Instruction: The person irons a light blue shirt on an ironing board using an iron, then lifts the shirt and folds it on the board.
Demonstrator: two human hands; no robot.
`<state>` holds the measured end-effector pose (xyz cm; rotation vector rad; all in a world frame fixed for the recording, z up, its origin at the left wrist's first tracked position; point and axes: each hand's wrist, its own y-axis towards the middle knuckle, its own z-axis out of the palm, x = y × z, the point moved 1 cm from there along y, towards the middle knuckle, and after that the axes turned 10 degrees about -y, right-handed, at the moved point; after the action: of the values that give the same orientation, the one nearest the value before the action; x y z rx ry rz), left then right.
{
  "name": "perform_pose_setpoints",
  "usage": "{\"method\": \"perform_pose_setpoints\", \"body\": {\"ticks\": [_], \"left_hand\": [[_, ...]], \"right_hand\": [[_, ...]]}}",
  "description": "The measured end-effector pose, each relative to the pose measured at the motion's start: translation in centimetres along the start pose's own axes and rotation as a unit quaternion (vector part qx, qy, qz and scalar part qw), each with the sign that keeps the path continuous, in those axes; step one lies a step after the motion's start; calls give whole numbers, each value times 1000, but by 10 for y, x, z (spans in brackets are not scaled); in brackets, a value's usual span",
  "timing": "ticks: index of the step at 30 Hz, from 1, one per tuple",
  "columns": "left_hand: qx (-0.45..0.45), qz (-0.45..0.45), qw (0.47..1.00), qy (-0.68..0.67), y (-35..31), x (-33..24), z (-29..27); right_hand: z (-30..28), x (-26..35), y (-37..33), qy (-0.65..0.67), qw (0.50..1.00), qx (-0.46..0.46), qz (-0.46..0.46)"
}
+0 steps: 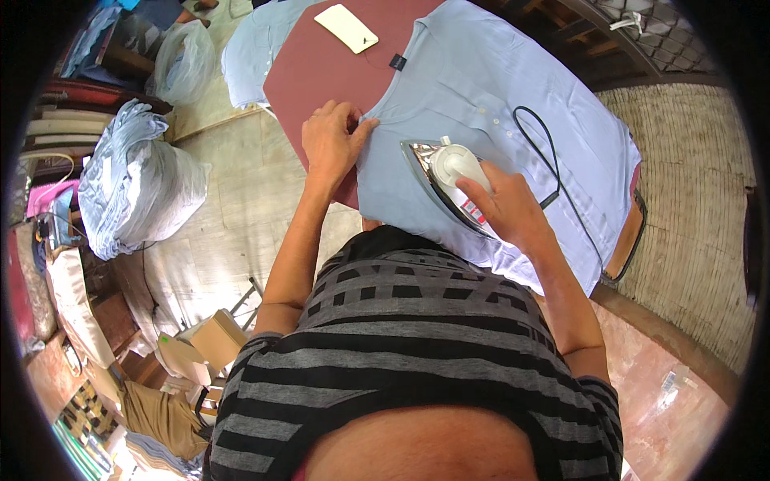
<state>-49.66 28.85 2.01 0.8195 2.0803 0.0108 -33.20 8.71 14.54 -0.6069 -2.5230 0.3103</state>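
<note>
A light blue shirt (449, 88) lies spread over a dark red ironing board (309, 68), its neckline toward the left and a few small buttons down its front. My right hand (509, 208) is wrapped round the handle of a white iron (451, 166). The iron's metal soleplate rests on the shirt, with its tip pointing up and left. At the shirt's neckline edge, my left hand (333, 140) has its fingers curled and its thumb on the cloth, pinching the edge. A cream tag (346, 29) on a thin string lies on the board beyond the neckline.
The iron's black cord (553, 164) loops over the shirt toward the board's right end. Another light blue garment (250, 60) hangs at the board's far left. On the floor stand a bundle of clothes in plastic (140, 188) and an open cardboard box (212, 345).
</note>
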Motion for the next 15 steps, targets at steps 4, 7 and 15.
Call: {"method": "perform_pose_setpoints", "body": {"ticks": [4, 7, 15], "left_hand": [[-2, -12, 1000, 2, 3, 2, 3], [14, -24, 1000, 16, 4, 5, 1], [-68, 74, 994, 41, -7, -19, 5]], "right_hand": [[9, 2, 16, 33, 998, -39, -29], [12, -2, 19, 31, 997, -27, -66], [-80, -59, 27, 48, 998, -15, 24]]}}
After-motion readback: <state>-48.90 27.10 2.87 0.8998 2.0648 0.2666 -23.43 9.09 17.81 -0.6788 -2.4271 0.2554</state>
